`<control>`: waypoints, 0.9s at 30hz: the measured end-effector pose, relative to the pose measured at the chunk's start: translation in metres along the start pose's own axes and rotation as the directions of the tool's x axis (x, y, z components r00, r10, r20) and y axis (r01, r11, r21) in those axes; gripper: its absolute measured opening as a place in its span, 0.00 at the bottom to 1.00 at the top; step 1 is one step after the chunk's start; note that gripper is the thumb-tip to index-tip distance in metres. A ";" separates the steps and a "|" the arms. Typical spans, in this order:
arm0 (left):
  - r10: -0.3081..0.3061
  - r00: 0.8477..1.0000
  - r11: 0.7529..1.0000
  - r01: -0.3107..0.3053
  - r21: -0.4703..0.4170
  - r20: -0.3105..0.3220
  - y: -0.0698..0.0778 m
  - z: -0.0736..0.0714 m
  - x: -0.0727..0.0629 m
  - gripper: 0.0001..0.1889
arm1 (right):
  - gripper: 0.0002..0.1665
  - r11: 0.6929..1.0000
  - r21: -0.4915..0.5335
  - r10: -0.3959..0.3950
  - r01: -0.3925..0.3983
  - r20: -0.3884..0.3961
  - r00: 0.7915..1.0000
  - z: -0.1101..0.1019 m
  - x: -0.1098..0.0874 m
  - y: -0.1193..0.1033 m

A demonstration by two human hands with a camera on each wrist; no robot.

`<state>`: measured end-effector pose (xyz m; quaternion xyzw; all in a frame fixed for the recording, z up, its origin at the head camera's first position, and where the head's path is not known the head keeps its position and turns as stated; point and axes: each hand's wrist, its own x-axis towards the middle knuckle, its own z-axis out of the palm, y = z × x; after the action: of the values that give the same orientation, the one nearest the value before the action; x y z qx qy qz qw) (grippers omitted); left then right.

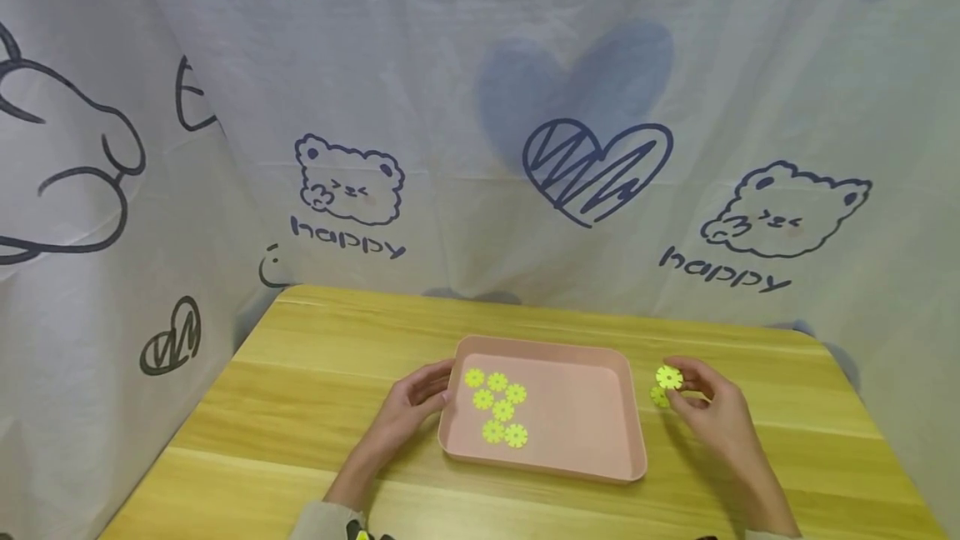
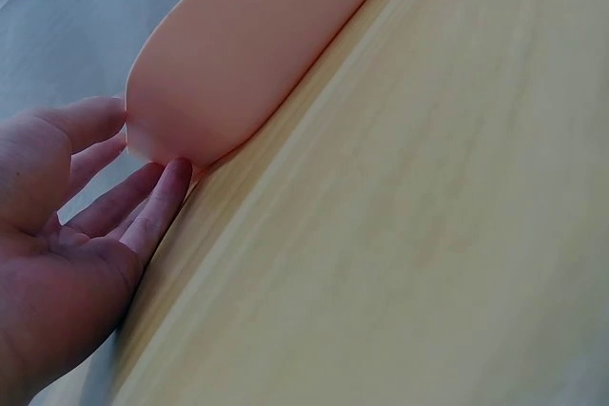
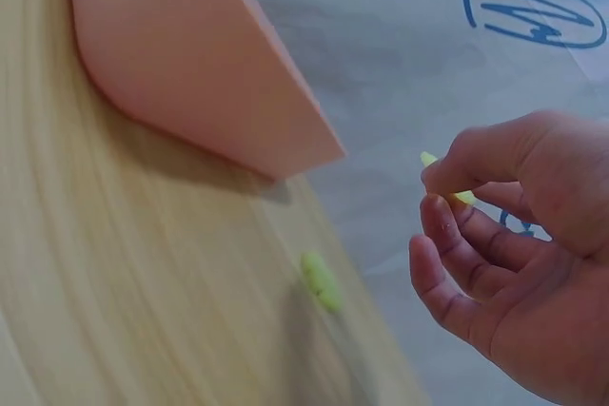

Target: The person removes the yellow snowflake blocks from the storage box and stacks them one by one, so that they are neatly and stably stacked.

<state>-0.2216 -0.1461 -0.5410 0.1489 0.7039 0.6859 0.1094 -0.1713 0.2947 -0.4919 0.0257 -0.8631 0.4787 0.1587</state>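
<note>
Left hand [image 1: 408,407] is laid flat-ish against the left wall of the pink tray [image 1: 570,461], fingers straight and just touching the rim, so no real grip there, just resting contact. Right hand [image 1: 712,411] is held up off the counter [image 1: 300,382] to the right of the tray, and its grip is a thumb-and-fingertip pinch on one yellow-green gear disc [image 1: 668,377]. A second loose disc [image 1: 658,397] lies on the counter right below it, just beside the tray's right side. Inside the tray I count seven discs [image 1: 498,407], all bunched in the left half, so the right half of the tray floor is bare. The counter's front and left areas are bare wood, and a printed curtain [image 1: 600,157] closes off the back and sides.
</note>
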 end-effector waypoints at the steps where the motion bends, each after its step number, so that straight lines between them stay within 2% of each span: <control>1: 0.000 1.000 1.000 0.000 0.001 0.002 0.000 0.000 0.000 0.27 | 0.24 1.000 -0.009 -0.003 0.003 0.001 1.000 0.000 0.000 0.002; 13: -0.010 1.000 1.000 0.010 0.003 -0.011 -0.001 0.000 0.001 0.27 | 0.23 0.993 -0.118 0.014 -0.015 -0.016 1.000 -0.005 -0.002 0.020; 20: -0.023 1.000 1.000 0.023 -0.019 -0.002 0.000 0.000 0.000 0.27 | 0.23 0.993 -0.117 -0.008 0.007 -0.010 1.000 -0.006 -0.002 0.028; 27: 0.007 1.000 1.000 -0.007 -0.006 0.010 -0.001 -0.001 0.000 0.27 | 0.23 0.995 -0.094 -0.022 0.023 0.015 1.000 -0.001 -0.005 0.039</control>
<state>-0.2223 -0.1467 -0.5421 0.1543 0.7009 0.6875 0.1108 -0.1740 0.3165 -0.5248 0.0314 -0.8855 0.4355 0.1591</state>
